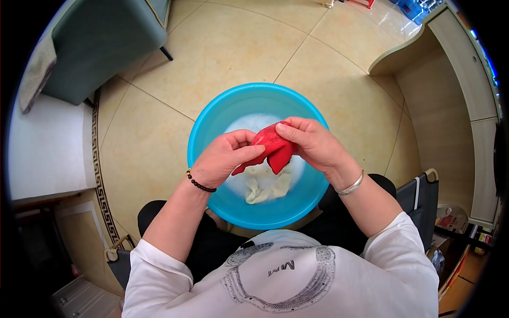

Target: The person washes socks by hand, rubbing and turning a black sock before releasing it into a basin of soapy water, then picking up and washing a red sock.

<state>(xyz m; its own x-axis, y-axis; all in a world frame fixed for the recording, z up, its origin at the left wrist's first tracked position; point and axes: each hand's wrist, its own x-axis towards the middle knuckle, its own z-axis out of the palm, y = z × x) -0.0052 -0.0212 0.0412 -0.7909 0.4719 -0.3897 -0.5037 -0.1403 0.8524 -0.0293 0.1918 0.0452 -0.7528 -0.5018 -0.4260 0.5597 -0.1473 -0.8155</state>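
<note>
Above the blue basin (199, 172), a wet red sock (271, 140) is stretched between my two hands. My left hand (222, 156) pinches its left side between thumb and fingers. On the other side my right hand (313, 143) grips the upper edge, thumb on top, with the fingers partly hidden behind the fabric. One flap of the sock hangs down between the hands. Below it, a cream-white cloth (265, 192), perhaps another sock, lies in whitish, foamy water (252, 123) inside the basin.
The basin stands on a tiled floor (233, 53) between my knees. A grey-green chair (108, 40) is at upper left and a pale wooden desk (435, 90) at right. Cardboard and other items (450, 220) sit at lower right.
</note>
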